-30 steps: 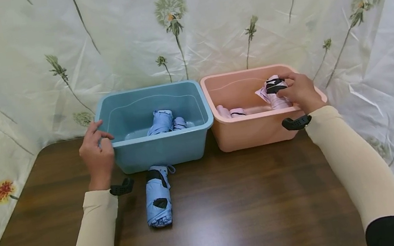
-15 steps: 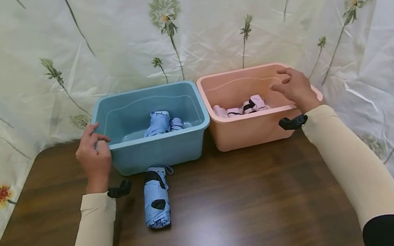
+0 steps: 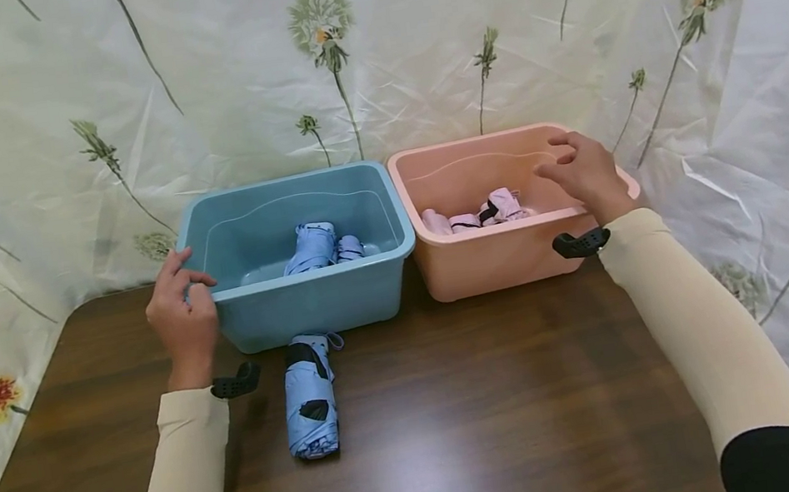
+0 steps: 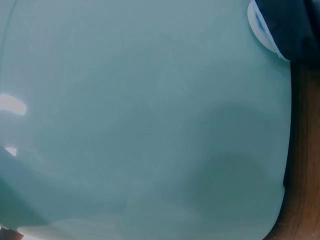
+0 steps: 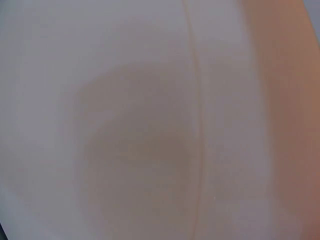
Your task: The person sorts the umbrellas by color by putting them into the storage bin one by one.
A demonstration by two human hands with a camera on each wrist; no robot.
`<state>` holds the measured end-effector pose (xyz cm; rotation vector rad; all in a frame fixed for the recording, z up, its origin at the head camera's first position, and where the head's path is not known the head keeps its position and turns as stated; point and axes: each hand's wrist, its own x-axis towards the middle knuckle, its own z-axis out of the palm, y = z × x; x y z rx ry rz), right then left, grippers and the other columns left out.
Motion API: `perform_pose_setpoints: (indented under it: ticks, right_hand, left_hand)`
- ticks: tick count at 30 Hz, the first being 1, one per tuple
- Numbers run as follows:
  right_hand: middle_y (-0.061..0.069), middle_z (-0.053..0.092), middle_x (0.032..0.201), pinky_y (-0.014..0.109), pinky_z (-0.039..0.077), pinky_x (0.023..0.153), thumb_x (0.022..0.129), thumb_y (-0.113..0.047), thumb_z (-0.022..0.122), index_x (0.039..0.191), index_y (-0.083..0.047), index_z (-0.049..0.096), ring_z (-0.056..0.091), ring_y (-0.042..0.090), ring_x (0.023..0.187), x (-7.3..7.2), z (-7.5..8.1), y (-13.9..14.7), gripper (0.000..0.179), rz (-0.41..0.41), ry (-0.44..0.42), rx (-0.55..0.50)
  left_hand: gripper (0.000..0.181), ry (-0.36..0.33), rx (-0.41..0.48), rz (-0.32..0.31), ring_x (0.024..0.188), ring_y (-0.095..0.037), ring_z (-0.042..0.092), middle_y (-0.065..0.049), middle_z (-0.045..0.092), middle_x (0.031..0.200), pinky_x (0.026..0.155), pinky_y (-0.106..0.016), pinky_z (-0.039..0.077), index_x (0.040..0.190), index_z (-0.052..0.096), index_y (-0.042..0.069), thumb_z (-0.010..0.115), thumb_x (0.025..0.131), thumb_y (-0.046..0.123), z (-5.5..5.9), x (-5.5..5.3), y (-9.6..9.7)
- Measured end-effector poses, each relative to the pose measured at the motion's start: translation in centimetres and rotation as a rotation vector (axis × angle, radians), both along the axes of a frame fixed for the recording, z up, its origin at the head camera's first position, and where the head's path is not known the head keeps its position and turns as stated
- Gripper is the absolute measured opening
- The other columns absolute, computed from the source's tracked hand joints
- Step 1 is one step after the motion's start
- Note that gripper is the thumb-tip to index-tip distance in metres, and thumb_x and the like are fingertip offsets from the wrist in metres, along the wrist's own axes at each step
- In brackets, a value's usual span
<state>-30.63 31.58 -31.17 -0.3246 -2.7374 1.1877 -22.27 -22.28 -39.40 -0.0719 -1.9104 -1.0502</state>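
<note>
My left hand rests at the left rim of the blue bin, its fingers loosely bent over the edge and holding nothing. Over the right end of the pink bin, my right hand hovers with fingers and thumb apart. Several rolled pink folding umbrellas with black bands lie inside that bin. The blue bin contains two rolled blue umbrellas. Another blue folding umbrella, with black patches and a cord loop, lies on the table in front of it. The bin wall fills the left wrist view.
Both bins stand side by side at the back of the brown wooden table. Behind them hangs a pale curtain printed with dandelions. A blurred pink bin wall takes up the right wrist view.
My right hand has let go of a pink umbrella, which now lies low in the pink bin. The left hand has stayed at the blue rim, and the head view has shifted slightly.
</note>
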Motion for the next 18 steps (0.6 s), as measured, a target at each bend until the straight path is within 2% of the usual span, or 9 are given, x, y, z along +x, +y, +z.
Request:
perform_pose_setpoints:
  ticks: [14, 18]
  right_hand:
    - [0.02, 0.045, 0.141, 0.053, 0.043, 0.096, 0.087, -0.051, 0.062, 0.15, -0.02, 0.034, 0.048, 0.037, 0.12, 0.16, -0.03, -0.17, 0.076, -0.012, 0.037, -0.01]
    - [0.016, 0.05, 0.137, 0.045, 0.048, 0.094, 0.088, -0.05, 0.062, 0.148, -0.024, 0.038, 0.053, 0.031, 0.113, 0.24, 0.13, 0.07, 0.071, -0.055, 0.081, -0.041]
  left_hand:
    - [0.035, -0.012, -0.027, 0.018, 0.129, -0.009, 0.047, -0.003, 0.066, 0.122, 0.042, -0.028, 0.017, 0.064, 0.065, -0.001, 0.035, 0.081, 0.005, -0.14, 0.12, -0.21]
    - [0.035, -0.017, -0.023, 0.011, 0.129, -0.009, 0.047, -0.001, 0.066, 0.123, 0.042, -0.027, 0.016, 0.064, 0.065, -0.001, 0.035, 0.081, 0.004, -0.07, 0.0, -0.1]
